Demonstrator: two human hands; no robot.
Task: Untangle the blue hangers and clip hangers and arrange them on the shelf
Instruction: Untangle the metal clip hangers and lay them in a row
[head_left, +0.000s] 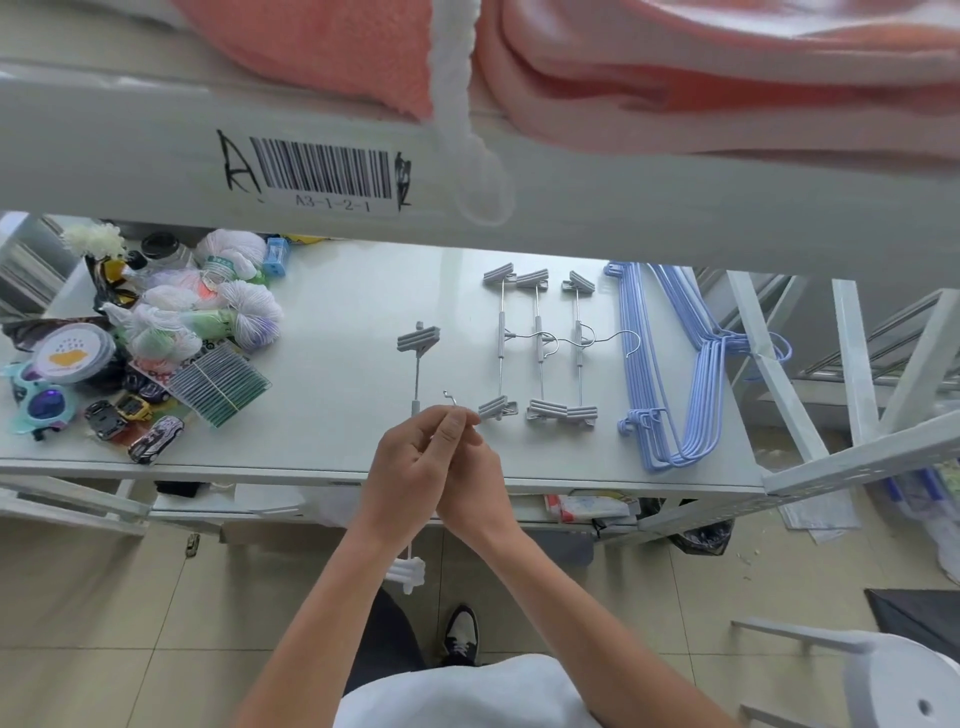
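A grey clip hanger (417, 364) stands on end over the white shelf (337, 322), one clip up at the top, its lower clip (408, 569) hanging below the shelf edge. My left hand (410, 473) and my right hand (470, 478) are pressed together at the shelf's front edge, both pinching its middle by the small metal hook (451, 397). Three more clip hangers (540, 345) lie side by side to the right. A stack of blue wire hangers (670, 364) lies at the shelf's right end.
A heap of yarn balls, toy cars, sunglasses and green packets (140, 338) fills the shelf's left end. The upper shelf beam with a barcode label (327, 171) hangs overhead, pink cloth above it. A white stool (904, 680) stands at lower right.
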